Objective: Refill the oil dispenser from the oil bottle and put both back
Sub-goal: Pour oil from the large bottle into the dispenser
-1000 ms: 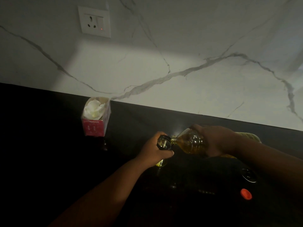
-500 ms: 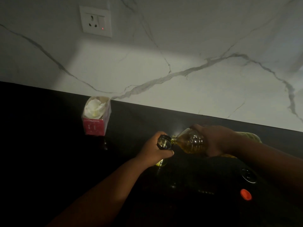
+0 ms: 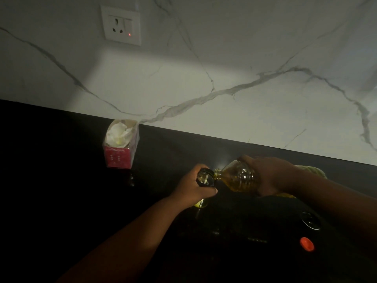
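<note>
The oil dispenser (image 3: 204, 178) stands upright on the dark counter, its round mouth open and its yellow base showing below my fingers. My left hand (image 3: 193, 187) grips its neck. My right hand (image 3: 271, 174) holds the clear oil bottle (image 3: 237, 177) tipped on its side, golden oil inside, with its uncapped mouth touching the dispenser's rim. The bottle's rear end is hidden behind my right wrist.
A red cap (image 3: 306, 243) and a dark round lid (image 3: 311, 220) lie on the counter (image 3: 61, 201) at the lower right. A red box with white tissue (image 3: 120, 144) stands at the back left. A wall socket (image 3: 121, 25) sits on the marble backsplash.
</note>
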Available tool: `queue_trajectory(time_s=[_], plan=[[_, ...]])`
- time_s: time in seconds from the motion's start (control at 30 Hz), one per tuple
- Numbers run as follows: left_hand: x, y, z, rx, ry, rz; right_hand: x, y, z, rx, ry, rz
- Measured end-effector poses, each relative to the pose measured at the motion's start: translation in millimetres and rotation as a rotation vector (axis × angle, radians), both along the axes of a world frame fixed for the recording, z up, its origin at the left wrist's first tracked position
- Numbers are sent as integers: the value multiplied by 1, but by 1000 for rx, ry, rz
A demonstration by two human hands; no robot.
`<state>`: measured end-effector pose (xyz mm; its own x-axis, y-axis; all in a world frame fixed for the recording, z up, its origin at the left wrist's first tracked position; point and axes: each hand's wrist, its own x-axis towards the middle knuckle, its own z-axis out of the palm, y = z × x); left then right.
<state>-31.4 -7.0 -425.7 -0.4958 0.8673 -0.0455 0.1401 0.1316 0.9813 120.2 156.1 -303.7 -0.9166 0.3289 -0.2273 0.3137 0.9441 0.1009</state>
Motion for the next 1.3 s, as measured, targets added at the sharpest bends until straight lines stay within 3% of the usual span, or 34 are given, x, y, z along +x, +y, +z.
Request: queue_trajectory(time_s=[1.3], plan=[[0, -2, 2, -9, 5, 6, -2, -3, 4, 14, -11, 0]])
